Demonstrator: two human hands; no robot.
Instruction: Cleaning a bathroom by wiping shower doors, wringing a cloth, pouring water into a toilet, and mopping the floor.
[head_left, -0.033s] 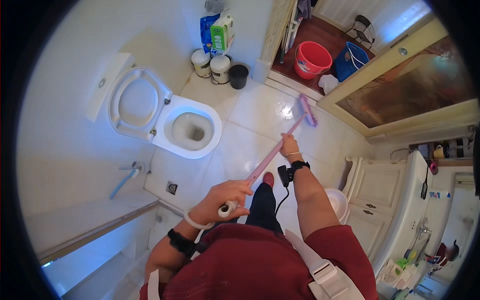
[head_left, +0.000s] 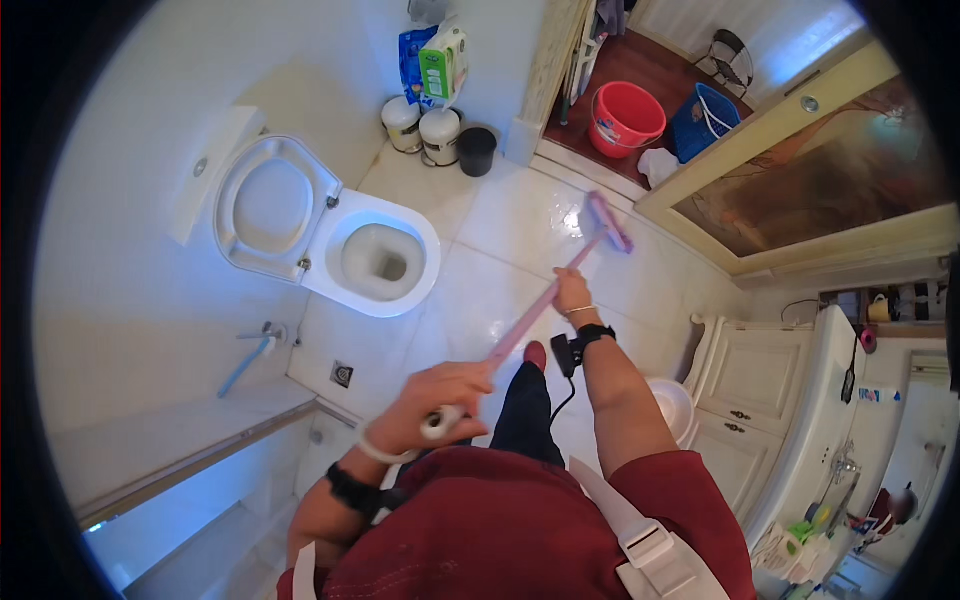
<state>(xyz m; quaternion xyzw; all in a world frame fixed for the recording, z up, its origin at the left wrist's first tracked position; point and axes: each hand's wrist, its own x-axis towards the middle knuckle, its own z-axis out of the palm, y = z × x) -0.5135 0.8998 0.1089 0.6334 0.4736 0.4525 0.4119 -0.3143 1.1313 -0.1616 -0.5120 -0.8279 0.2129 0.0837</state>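
Observation:
A long-handled floor brush (head_left: 523,325) with a pink pole slants across the view, its purple-pink head (head_left: 609,222) down on the wet, shiny floor near the doorway. My left hand (head_left: 425,405) is closed round the upper end of the pole, close to my body, and the pole's hollow white end pokes out of the grip. Farther down the pole, my right hand (head_left: 572,292) is wrapped round it with the arm stretched forward. The brush's bristles are too blurred to make out.
Left stands a toilet (head_left: 385,262) with its lid raised. Small bins (head_left: 477,151) line the far wall. Beyond the doorway sit a red bucket (head_left: 627,120) and a blue basket (head_left: 703,122). An open door (head_left: 810,175) and a white cabinet (head_left: 755,375) are on the right.
Both hands have shifted slightly left, with the left one also a touch nearer my body. The brush head has swung a little to the left on the floor.

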